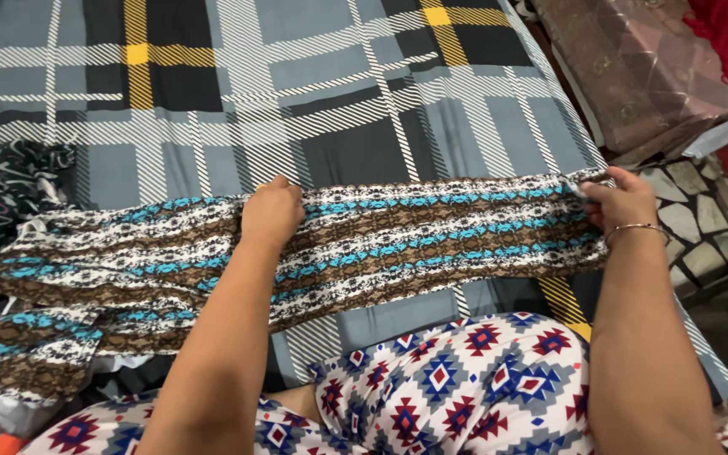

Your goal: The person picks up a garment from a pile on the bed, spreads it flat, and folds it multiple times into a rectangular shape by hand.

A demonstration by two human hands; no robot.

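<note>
A long patterned cloth (414,236) with brown, white and turquoise bands lies stretched across the bed in front of me. My left hand (270,212) grips its upper edge near the middle, fingers closed on the fabric. My right hand (621,202), a thin bangle on the wrist, pinches the cloth's right end at the bed's edge. The cloth's left part lies bunched in folds (35,320).
The bed carries a grey, black and yellow plaid sheet (339,93). A dark patterned garment (2,185) lies at the left. My lap is covered by white cloth with red and blue diamonds (465,388). A brownish mattress (634,67) and stone floor (701,211) are at the right.
</note>
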